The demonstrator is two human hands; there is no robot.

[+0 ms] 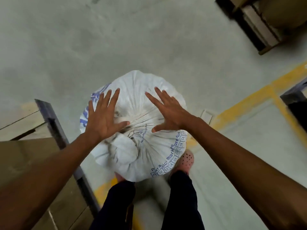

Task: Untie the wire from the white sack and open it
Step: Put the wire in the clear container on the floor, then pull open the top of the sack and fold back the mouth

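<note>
White sack (132,123): gathered neck at centre, wire unseen (blurred).
Left hand (103,118): splayed, empty, at 9 o'clock.
Right hand (167,112): splayed, empty, at 3 o'clock.

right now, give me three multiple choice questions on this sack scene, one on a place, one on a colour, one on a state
1. Where does the white sack stand?
A. on a table
B. on the floor in front of the person's feet
C. on a cardboard box

2. What colour is the printing on the sack?
A. blue
B. red
C. green

3. How are the left hand and the right hand?
A. both clenched in fists
B. one holds a knife
C. both open with fingers spread over the sack

Answers:
1 B, the sack sits on the grey floor just ahead of the pink shoe.
2 A, the letters and boxes along its edge are blue.
3 C, the fingers of both hands are splayed above the gathered neck, holding nothing.
</note>
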